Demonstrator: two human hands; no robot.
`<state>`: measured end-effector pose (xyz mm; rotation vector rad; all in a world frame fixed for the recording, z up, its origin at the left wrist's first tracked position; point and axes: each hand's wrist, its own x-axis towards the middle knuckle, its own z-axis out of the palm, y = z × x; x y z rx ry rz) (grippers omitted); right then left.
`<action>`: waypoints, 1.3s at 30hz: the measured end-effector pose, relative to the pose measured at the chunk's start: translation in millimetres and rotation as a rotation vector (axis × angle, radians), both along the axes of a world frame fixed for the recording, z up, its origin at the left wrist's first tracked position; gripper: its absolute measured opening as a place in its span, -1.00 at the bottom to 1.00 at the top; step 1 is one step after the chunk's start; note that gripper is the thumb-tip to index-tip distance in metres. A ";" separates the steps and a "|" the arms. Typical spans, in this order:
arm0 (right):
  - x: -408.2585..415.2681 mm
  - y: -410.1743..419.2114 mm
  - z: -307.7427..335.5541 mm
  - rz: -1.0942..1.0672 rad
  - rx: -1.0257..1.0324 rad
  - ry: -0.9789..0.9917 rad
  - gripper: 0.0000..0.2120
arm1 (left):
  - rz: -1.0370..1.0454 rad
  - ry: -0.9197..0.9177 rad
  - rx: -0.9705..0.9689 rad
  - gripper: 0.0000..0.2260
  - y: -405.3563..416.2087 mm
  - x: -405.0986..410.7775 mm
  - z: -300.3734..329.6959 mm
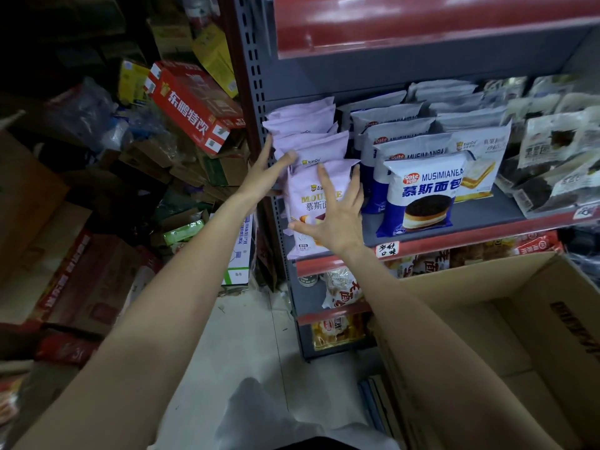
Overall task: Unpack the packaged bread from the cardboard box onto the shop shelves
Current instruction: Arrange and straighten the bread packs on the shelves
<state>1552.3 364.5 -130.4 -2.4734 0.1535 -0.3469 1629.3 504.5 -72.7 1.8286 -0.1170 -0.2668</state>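
Boxes [194,105] are heaped left of the shelf [470,235]; purple bread packets [311,196] are pressed by the left hand [263,177] and right hand [337,219], fingers spread flat.

Cardboard box [487,319] cropped at right edge
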 end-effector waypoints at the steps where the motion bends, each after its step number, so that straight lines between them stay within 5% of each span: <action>1: -0.1 -0.8 0.5 0.002 0.000 0.000 0.06 | -0.019 0.011 -0.039 -0.27 2.6 -3.4 -1.3; 4: -0.4 -2.8 1.6 0.011 -0.010 0.007 0.07 | -0.066 0.065 -0.090 -0.13 6.8 -19.1 -17.0; 10: 1.2 -6.8 7.1 0.044 -0.013 0.062 0.12 | -0.076 0.099 -0.053 -0.35 -8.9 -47.8 -24.0; 24: -14.1 -28.2 13.1 0.193 0.174 0.038 0.03 | 0.080 0.149 -0.107 -0.36 -18.5 -63.3 -21.2; 32: -38.2 -48.0 41.0 0.211 0.100 -0.088 -0.41 | 0.291 -0.086 -0.030 -0.60 -21.8 -101.3 14.0; 39: -86.2 -78.7 102.8 0.342 -0.046 -0.200 -0.76 | 0.450 -0.261 -0.185 -0.82 -0.7 -168.6 79.2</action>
